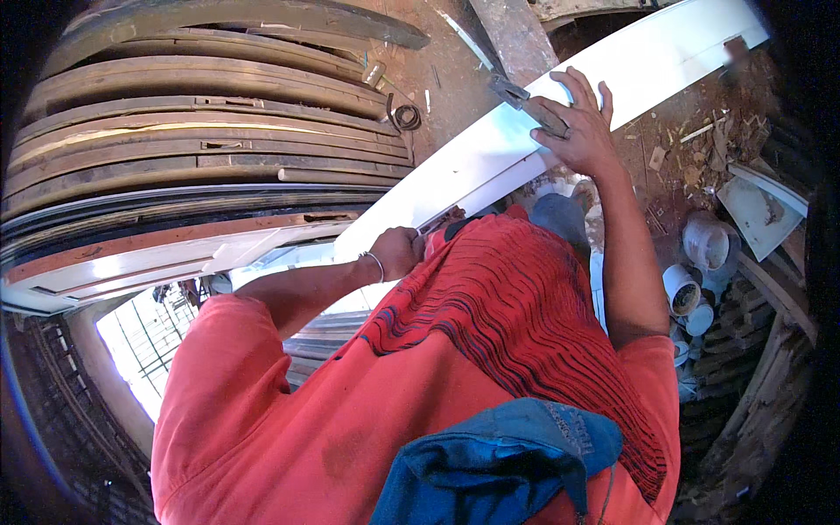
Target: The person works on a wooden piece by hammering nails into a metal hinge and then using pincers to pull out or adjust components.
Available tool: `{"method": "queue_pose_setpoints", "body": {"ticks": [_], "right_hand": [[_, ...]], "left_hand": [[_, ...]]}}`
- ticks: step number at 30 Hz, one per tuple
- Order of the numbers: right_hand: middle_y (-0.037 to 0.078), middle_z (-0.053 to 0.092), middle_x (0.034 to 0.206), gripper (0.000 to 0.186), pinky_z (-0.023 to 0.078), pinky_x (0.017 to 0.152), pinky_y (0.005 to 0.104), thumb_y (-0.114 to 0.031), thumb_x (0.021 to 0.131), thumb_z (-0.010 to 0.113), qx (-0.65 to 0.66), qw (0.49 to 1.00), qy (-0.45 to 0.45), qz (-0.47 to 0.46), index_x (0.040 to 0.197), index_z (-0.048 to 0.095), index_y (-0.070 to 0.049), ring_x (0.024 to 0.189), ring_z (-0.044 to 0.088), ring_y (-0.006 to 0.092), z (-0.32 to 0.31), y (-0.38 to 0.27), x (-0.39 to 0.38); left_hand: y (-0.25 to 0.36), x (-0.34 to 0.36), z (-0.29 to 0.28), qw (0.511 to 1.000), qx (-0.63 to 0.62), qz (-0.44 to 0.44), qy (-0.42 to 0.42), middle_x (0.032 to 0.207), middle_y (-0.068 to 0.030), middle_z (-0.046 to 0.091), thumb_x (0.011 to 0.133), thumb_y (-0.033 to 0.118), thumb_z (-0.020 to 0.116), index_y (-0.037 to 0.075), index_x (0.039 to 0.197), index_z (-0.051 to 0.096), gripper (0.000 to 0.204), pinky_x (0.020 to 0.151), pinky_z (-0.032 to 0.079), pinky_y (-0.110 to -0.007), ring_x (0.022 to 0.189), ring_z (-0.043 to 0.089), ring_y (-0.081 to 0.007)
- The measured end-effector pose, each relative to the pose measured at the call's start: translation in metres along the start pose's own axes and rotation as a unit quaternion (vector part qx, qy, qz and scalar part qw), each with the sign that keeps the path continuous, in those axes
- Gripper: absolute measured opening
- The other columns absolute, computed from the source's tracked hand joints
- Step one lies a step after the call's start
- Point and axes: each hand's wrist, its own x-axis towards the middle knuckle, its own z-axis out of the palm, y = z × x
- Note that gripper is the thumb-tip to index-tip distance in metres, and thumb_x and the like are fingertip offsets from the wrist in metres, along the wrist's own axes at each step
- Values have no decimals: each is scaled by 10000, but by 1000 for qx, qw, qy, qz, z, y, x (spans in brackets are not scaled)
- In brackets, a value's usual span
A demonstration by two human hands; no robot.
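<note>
A long white board (477,179) lies slanting from near my body up to the far right. My right hand (582,127) is over its upper face, some fingers stretched out. Between thumb and fingers it holds a hand tool (547,115) with a dark metal head and a worn greyish handle; I cannot make out its exact kind. My left hand (398,252), with a bracelet at the wrist, is closed in a fist beside the board's near edge, close to my red shirt. Whatever it grips is hidden.
Several long wooden planks (219,83) are stacked at the left, with a panelled white door (157,254) before them. A coil of dark strap (405,117) lies by their ends. White buckets (681,289) stand at the right, near wood scraps (657,158). Blue cloth (525,437) hangs low in front.
</note>
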Motion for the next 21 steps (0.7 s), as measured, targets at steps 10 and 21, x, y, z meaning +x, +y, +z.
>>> {"method": "queue_pose_setpoints", "body": {"ticks": [10, 21], "right_hand": [[54, 396, 1546, 537, -14, 1211, 557, -487, 801, 763, -35, 999, 13, -19, 1280, 710, -248, 1518, 231, 242, 5, 2, -5], [70, 337, 1606, 579, -23, 1189, 640, -520, 810, 730, -62, 998, 4, -33, 1344, 660, -307, 1535, 189, 269, 8, 7, 5]], "left_hand": [[-16, -3, 18, 995, -25, 56, 80, 785, -259, 682, 987, 353, 517, 29, 824, 710, 411, 744, 527, -528, 769, 667, -460], [-18, -5, 14, 995, 10, 54, 83, 794, -254, 676, 989, 354, 536, 18, 836, 690, 400, 743, 513, -519, 778, 658, -454]]}}
